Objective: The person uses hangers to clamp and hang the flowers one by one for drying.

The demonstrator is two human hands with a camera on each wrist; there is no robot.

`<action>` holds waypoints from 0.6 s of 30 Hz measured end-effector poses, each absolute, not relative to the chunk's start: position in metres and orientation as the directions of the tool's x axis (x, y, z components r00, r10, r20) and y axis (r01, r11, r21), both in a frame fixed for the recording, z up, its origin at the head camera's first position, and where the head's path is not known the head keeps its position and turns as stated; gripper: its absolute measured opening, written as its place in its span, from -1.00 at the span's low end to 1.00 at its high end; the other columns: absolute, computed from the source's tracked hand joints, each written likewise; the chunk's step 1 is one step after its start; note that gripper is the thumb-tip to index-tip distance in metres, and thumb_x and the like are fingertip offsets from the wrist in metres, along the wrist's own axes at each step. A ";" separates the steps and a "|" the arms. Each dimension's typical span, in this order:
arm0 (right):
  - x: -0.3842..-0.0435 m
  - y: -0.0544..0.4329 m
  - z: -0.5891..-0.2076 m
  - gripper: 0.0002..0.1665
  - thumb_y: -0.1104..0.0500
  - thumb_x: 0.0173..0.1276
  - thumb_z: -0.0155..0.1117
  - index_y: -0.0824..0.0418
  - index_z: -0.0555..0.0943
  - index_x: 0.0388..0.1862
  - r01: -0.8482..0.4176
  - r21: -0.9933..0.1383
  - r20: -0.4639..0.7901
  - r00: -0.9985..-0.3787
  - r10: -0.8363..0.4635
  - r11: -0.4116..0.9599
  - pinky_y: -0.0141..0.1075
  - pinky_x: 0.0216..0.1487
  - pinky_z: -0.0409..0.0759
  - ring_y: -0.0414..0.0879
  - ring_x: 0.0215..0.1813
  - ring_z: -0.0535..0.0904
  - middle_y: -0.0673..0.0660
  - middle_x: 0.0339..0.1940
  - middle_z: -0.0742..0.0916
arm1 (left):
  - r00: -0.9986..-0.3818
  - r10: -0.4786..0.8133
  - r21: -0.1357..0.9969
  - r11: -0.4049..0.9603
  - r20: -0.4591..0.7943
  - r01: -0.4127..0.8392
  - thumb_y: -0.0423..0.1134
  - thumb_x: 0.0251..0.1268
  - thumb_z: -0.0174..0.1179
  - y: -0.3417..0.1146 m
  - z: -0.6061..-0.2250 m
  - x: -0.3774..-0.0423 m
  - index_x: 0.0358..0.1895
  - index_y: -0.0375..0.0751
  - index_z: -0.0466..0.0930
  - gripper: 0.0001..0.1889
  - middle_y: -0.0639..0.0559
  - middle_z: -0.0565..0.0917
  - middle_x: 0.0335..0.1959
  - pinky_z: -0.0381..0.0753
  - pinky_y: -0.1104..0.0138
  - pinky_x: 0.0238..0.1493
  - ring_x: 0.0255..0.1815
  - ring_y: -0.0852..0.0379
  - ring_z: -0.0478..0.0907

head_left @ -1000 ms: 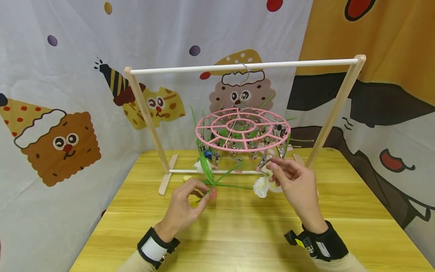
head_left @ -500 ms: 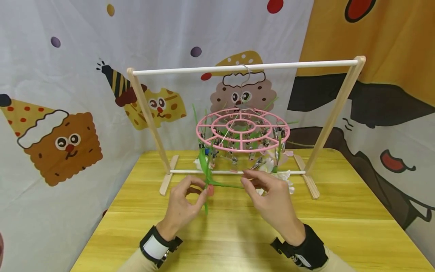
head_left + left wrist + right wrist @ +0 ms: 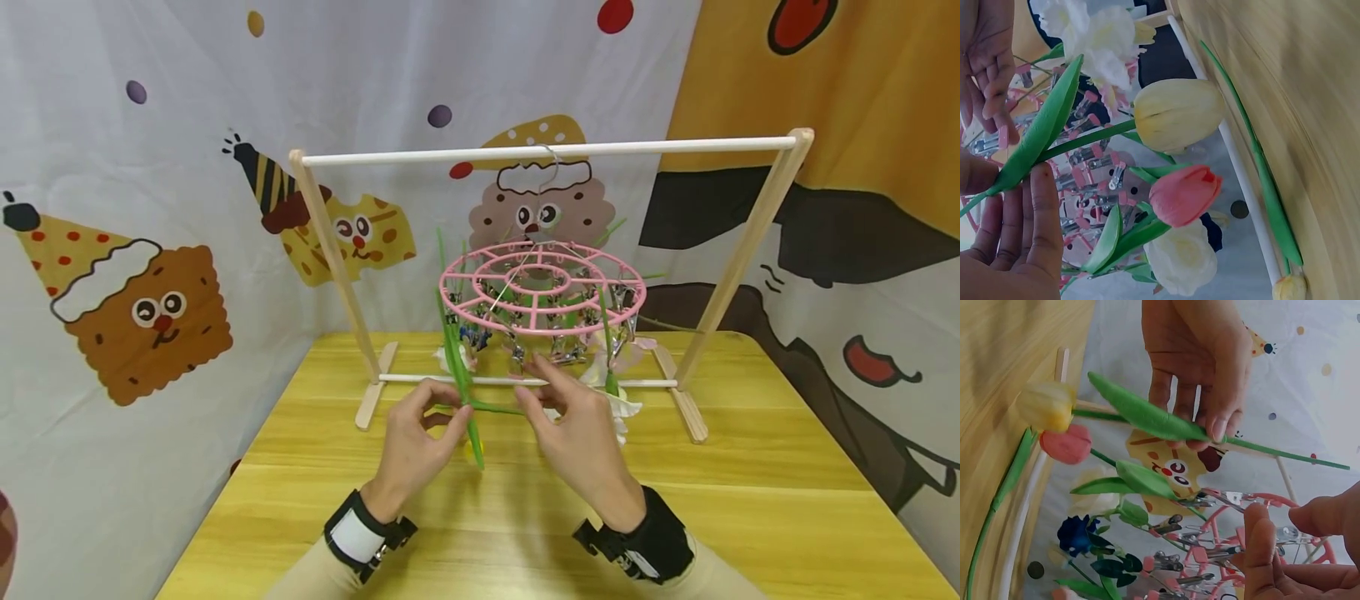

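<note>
My left hand (image 3: 416,446) pinches the stem of a yellow tulip (image 3: 1047,407) between thumb and fingers. The tulip's bloom hangs down, its long green leaf (image 3: 1041,128) lies beside the fingers, and the bare stem points up toward the pink round clip hanger (image 3: 534,331). My right hand (image 3: 577,433) is raised at the front of the hanger, fingertips close by a metal clip (image 3: 517,353). In the right wrist view its thumb and index finger (image 3: 1259,540) stand apart, with clips showing behind them. A pink tulip (image 3: 1185,195) hangs beyond the held one.
The hanger hooks onto the white top bar (image 3: 420,156) of a wooden rack. White flowers (image 3: 624,407) and a blue rose (image 3: 1077,534) hang from it. Another tulip (image 3: 1290,287) lies on the wooden table (image 3: 517,533) beside the rack's lower bar.
My right hand has moved left from the hanger's right side to its front clips. My left hand has turned the tulip so that its stem now points up.
</note>
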State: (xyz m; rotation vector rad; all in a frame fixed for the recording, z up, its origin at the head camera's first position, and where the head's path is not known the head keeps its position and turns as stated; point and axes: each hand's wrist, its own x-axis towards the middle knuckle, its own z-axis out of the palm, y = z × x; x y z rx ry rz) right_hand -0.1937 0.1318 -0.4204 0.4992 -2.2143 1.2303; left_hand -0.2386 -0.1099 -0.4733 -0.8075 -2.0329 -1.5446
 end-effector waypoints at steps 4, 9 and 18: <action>-0.198 0.126 -0.421 -0.27 0.27 0.74 0.46 0.42 0.47 0.76 -0.568 -0.681 0.622 -0.782 -0.045 0.462 -0.16 0.10 0.97 -0.04 -0.09 0.98 0.33 0.38 0.88 | -0.743 0.177 0.714 0.206 0.645 0.669 -0.44 0.58 0.51 -0.105 -0.473 -0.239 0.07 -0.23 0.73 -0.82 -0.10 0.84 -0.04 0.98 0.30 -0.13 -0.03 0.26 0.84; -0.200 0.119 -0.425 -0.17 0.27 0.75 0.46 0.45 0.35 0.81 -0.563 -0.711 0.609 -0.793 -0.031 0.421 -0.32 -0.03 0.91 0.00 -0.11 0.97 0.40 0.36 0.87 | -0.754 0.182 0.727 0.199 0.631 0.657 -0.43 0.59 0.50 -0.100 -0.472 -0.238 0.06 -0.21 0.72 -0.83 -0.08 0.83 -0.06 0.99 0.25 -0.13 -0.08 0.24 0.82; -0.208 0.109 -0.427 -0.32 0.23 0.76 0.46 0.29 0.54 0.74 -0.592 -0.734 0.636 -0.771 0.032 0.333 -0.34 -0.03 0.88 -0.10 -0.17 0.88 0.22 0.01 0.92 | -0.755 0.195 0.732 0.186 0.626 0.655 -0.43 0.60 0.48 -0.092 -0.474 -0.238 0.05 -0.19 0.73 -0.85 -0.10 0.85 -0.06 0.98 0.28 -0.15 -0.12 0.22 0.80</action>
